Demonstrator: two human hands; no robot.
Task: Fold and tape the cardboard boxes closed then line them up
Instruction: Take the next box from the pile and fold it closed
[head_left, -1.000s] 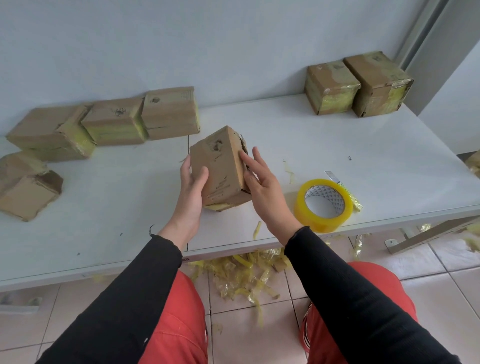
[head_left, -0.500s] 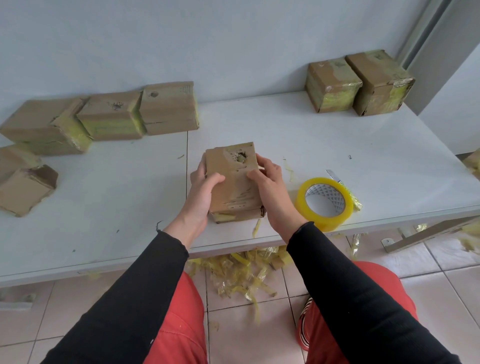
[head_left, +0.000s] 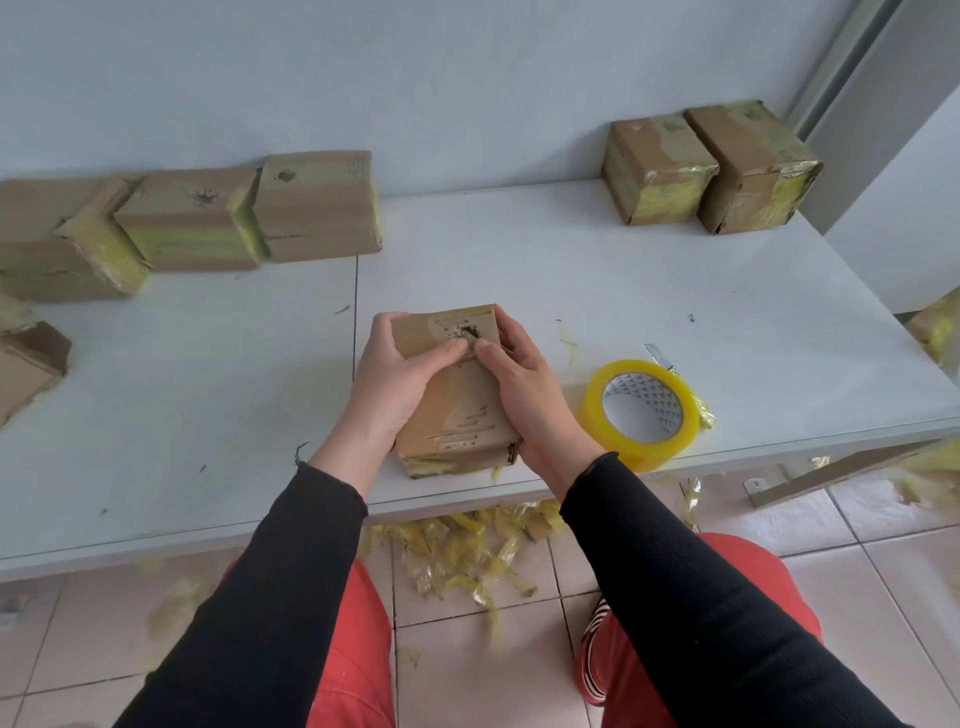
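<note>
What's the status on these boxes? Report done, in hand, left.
Done: two taped boxes stand side by side at the back right. In hand: both hands, left and right, grip a box near the front edge, thumbs on its top. Left: the boxes at the back left sit crooked, and the tape roll lies unused.

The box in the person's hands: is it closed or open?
Closed, as far as shows. The box rests on the table, top face flat, with a small ragged hole where both thumbs meet.
</note>
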